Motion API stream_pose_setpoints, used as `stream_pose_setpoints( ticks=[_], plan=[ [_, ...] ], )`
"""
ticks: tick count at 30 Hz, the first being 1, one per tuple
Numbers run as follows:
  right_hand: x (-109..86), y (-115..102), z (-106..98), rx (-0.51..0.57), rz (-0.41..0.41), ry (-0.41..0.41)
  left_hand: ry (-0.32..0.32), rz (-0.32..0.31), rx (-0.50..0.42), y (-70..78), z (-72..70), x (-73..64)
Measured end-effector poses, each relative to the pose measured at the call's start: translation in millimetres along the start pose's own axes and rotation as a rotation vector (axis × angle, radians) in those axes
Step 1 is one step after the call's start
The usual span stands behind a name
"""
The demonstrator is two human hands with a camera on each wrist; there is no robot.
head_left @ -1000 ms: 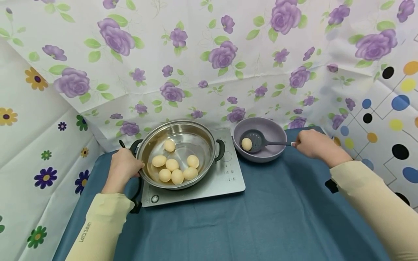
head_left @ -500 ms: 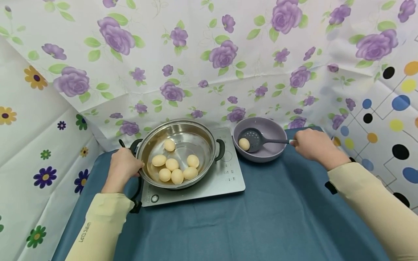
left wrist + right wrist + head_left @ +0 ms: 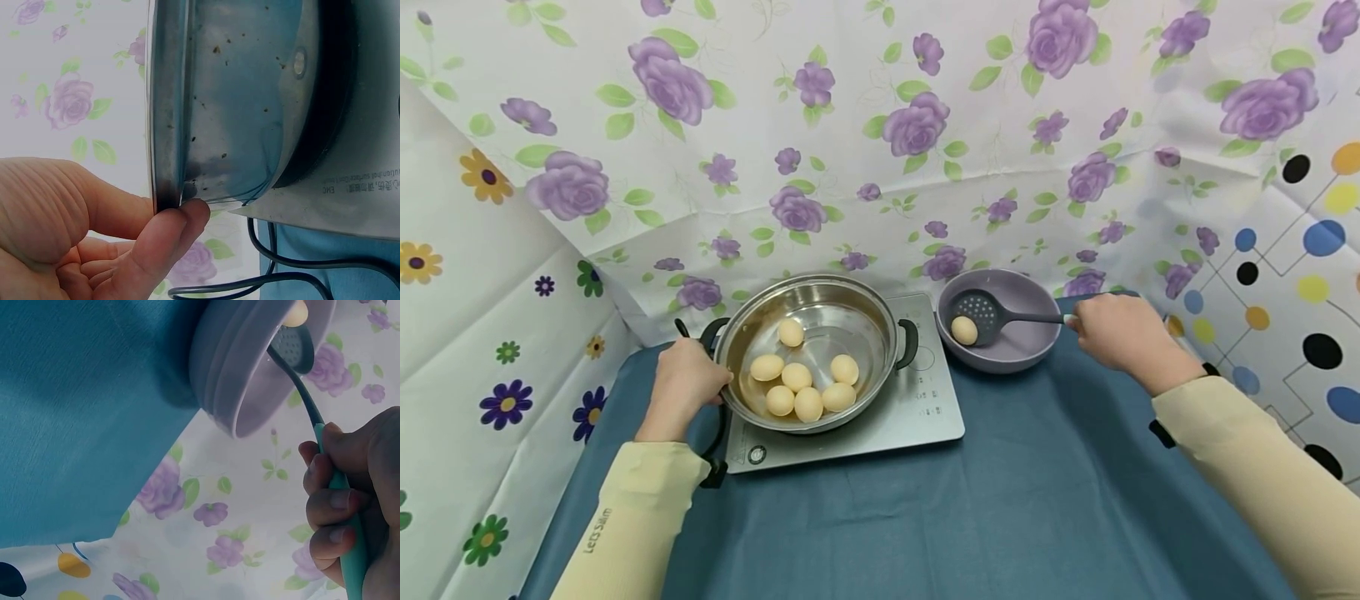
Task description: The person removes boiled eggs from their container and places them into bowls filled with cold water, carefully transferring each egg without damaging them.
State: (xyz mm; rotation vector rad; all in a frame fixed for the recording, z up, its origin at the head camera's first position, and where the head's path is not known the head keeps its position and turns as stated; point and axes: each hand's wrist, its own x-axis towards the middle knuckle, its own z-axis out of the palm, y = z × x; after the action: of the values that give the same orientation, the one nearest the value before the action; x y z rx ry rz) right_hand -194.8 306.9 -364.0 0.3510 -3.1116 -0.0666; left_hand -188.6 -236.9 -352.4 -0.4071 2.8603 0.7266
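Observation:
My left hand (image 3: pixel 688 379) pinches the rim of a wide steel pot (image 3: pixel 231 100) between thumb and fingertips, close to its left black handle. Several pale eggs (image 3: pixel 797 377) lie in the pot, most of them gathered toward its near side. On the right, my right hand (image 3: pixel 356 500) grips the green handle of a dark grey perforated skimmer (image 3: pixel 987 310). The skimmer's head is inside a light purple bowl (image 3: pixel 1015 361), reaching in from the right. One egg (image 3: pixel 964 331) sits at the left edge of the skimmer head, within the bowl.
The pot stands on a flat silver induction cooker (image 3: pixel 936 417), with the bowl right beside it. A black cord (image 3: pixel 294 262) runs near my left hand. Blue cloth (image 3: pixel 880 517) covers the table. Flowered sheeting (image 3: pixel 865 125) rises behind and at the sides.
The skimmer head has tilted and moved slightly left and up in the bowl. Its egg has shifted to the left edge of the head. My left hand stays on the pot rim.

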Motion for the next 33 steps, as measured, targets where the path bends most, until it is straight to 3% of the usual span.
stream_pose_setpoints(
  ticks=[12, 18, 33],
  plan=[
    [7.5, -6, -2, -0.052, -0.035, 0.036, 0.004, -0.033, -0.005, -9.1, -5.4, -3.3],
    [-0.1, -1, -4, -0.064, -0.017, 0.005, 0.005, 0.002, -0.016, -5.4, -2.6, 0.5],
    [-2.3, 3, -12, -0.038, -0.007, 0.090, 0.002, -0.010, -0.018, -2.4, -3.4, 1.1]
  ],
)
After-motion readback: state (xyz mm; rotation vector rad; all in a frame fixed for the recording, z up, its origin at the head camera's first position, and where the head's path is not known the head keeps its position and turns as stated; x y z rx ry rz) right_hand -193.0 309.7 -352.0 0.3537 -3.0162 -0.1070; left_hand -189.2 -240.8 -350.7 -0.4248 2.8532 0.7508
